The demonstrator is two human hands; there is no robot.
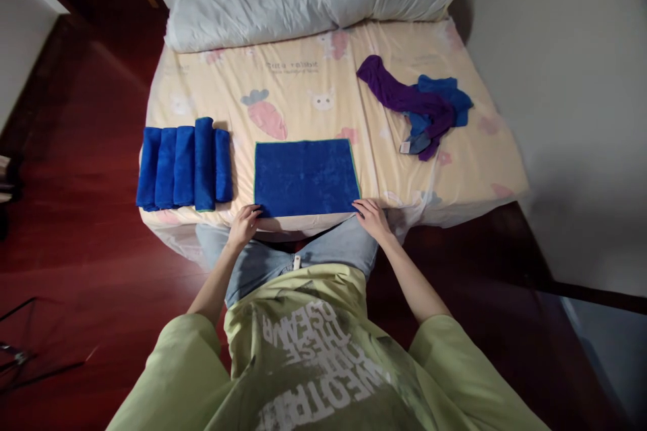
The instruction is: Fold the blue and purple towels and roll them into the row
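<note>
Pinches the green-edged blue towel [306, 178] by its near corners with left hand [246, 224] and right hand [373, 218], both nearly closed. Lies flat on the bed [308, 122] between and ahead, equally near each, long axis hand to hand. Rolled blue towels [185, 165] outside the left, crumpled purple cloth [399, 94] farther, beyond the right.

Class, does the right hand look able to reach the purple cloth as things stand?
Probably yes: only patterned sheet seems to lie between the right hand and the purple cloth, though the hand touches the flat blue towel.
</note>
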